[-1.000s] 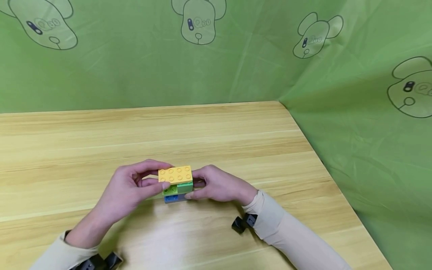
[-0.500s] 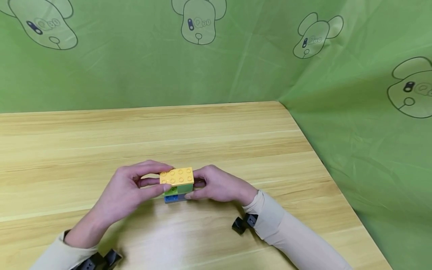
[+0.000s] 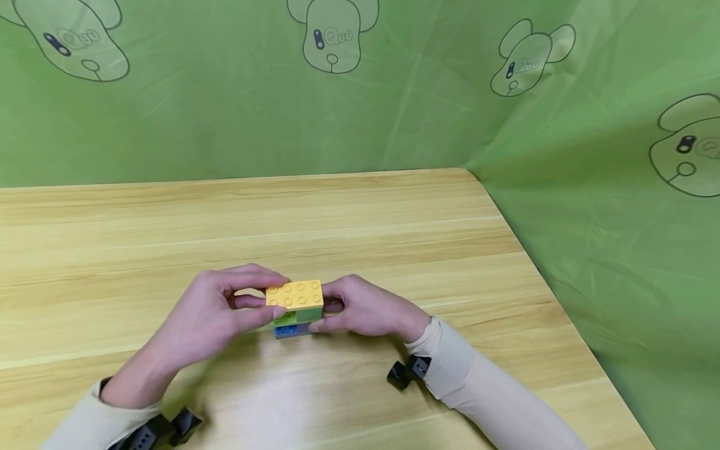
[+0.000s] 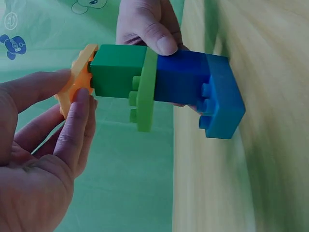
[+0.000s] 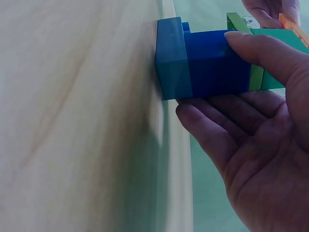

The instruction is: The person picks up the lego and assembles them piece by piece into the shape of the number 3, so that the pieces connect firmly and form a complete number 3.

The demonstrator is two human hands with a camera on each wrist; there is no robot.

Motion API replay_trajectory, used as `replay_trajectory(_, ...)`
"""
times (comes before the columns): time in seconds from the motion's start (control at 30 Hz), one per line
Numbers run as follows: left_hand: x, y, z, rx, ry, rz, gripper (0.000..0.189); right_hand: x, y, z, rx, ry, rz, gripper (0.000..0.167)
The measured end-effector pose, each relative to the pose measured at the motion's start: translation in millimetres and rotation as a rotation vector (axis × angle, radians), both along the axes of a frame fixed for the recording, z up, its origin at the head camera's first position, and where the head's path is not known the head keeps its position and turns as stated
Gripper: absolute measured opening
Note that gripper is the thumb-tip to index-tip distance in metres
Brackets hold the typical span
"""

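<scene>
A tower of toy building bricks stands between both hands. In the left wrist view it runs from a light blue brick at the table end, through a dark blue brick and a thin lime plate, to a green brick. At the top, a thin yellow plate sits tilted against the green brick, with green studs showing at one edge. My left hand pinches this plate between thumb and fingers. My right hand grips the tower lower down, its thumb across the dark blue brick.
The wooden table reaches back to a green cloth printed with cartoon heads, which also hangs along the right side. Black wrist cameras sit at both beige sleeves.
The yellow plate has moved slightly right and toward me, covering more of the green brick. My left wrist has shifted a little left; my right hand stays in place.
</scene>
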State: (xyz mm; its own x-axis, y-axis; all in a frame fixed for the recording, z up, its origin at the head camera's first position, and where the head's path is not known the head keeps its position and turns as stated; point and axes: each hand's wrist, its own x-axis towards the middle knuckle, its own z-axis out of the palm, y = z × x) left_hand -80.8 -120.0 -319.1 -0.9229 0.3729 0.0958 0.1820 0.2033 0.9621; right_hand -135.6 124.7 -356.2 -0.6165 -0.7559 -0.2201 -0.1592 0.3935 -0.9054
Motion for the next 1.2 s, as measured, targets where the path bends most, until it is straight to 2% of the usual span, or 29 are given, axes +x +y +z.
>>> replay_trajectory(0.33,-3.6,-0.6,8.7,-0.089,-0.036,0.007,0.03,0.1,0,-1.0,0.012,0.024,0.004,0.037)
replay_trajectory(0.5,-4.9,-1.0,8.8,-0.102,-0.05,-0.001,0.028,1.6,2,1.2,0.018,0.04,0.011,0.045)
replay_trajectory(0.6,-5.4,-0.7,8.6,-0.106,-0.054,-0.002,0.029,2.3,5,5.6,-0.032,0.054,0.001,0.047)
replay_trajectory(0.83,-6.8,-0.9,8.1,-0.114,-0.029,-0.008,0.03,2.5,10,15.9,-0.194,0.165,-0.006,0.053)
replay_trajectory(0.9,-7.4,-0.9,7.6,-0.111,-0.032,-0.008,0.029,2.8,10,16.7,-0.229,0.16,-0.005,0.05)
replay_trajectory(1.07,-8.1,-0.9,5.7,-0.098,-0.044,-0.011,0.028,3.2,9,16.1,-0.256,0.16,-0.021,0.041)
replay_trajectory(1.2,-7.5,-1.1,5.4,-0.089,-0.063,-0.013,0.029,2.9,9,16.9,-0.235,0.174,-0.035,0.04)
